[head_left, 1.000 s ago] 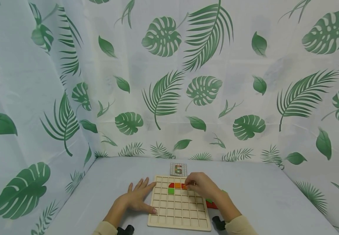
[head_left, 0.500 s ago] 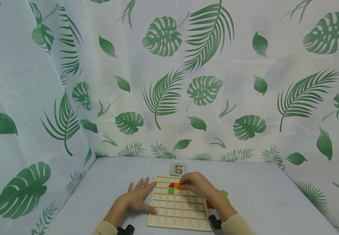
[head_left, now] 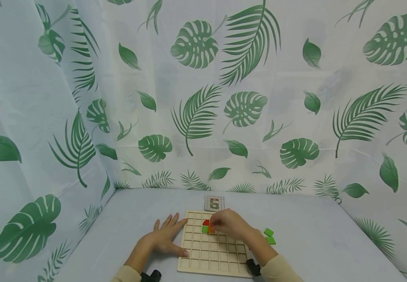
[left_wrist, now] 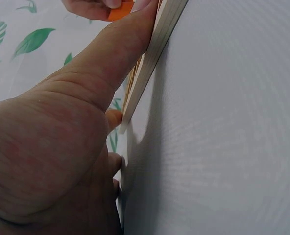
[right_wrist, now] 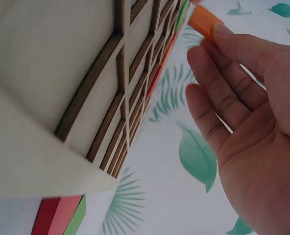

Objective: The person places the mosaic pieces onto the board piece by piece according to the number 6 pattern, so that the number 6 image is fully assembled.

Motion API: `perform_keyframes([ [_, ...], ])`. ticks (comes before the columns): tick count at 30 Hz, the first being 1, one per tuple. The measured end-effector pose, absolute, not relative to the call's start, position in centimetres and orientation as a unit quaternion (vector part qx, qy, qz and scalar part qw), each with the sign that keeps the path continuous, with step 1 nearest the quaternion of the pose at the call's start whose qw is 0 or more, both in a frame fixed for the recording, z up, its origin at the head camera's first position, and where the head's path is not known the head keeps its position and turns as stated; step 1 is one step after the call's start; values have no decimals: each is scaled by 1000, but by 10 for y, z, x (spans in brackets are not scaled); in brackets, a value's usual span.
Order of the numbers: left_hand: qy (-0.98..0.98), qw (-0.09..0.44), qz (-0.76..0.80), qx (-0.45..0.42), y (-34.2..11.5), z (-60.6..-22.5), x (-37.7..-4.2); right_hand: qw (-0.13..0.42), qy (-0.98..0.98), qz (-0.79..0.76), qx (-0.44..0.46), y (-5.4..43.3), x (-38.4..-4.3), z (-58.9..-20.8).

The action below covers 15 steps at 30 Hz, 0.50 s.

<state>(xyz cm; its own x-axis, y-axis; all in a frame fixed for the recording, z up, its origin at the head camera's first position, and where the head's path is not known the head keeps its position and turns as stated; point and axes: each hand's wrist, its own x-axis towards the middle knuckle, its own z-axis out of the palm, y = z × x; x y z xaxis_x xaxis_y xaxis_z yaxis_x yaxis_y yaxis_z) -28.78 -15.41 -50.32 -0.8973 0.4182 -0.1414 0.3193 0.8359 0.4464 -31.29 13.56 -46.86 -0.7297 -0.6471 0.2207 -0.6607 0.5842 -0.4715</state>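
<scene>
A wooden grid board (head_left: 214, 258) lies on the table. My left hand (head_left: 162, 238), fingers spread and straight, touches the board's left edge with its thumb and a finger. Over the board's upper part, my right hand (head_left: 229, 224) pinches an orange tile (right_wrist: 204, 20) between thumb and fingers. In the right wrist view the tile is held off the board's surface, with the other fingers loosely bent. A red quarter-round tile (head_left: 206, 222) and a green square tile (head_left: 205, 229) sit in the grid just left of it. My right hand hides the cells to the right.
Behind the board lies a small card (head_left: 214, 203) with a coloured grid pattern. Loose green tiles (head_left: 270, 240) lie to the right, and a red piece (right_wrist: 47, 215) shows beside the board in the right wrist view. A leaf-print curtain (head_left: 203, 129) stands behind.
My right hand has moved left and slightly nearer along the board with the orange tile, uncovering loose green tiles on the right. The left hand has stayed put.
</scene>
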Motion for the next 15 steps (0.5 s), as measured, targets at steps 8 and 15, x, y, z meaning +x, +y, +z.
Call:
perform_keyframes([
  [8, 949, 121, 210, 204, -155, -502, -287, 10, -882, 258, 394, 128, -312, -473],
  [15, 949, 121, 208, 204, -156, -501, -287, 14, -878, 257, 404, 127, -313, -473],
])
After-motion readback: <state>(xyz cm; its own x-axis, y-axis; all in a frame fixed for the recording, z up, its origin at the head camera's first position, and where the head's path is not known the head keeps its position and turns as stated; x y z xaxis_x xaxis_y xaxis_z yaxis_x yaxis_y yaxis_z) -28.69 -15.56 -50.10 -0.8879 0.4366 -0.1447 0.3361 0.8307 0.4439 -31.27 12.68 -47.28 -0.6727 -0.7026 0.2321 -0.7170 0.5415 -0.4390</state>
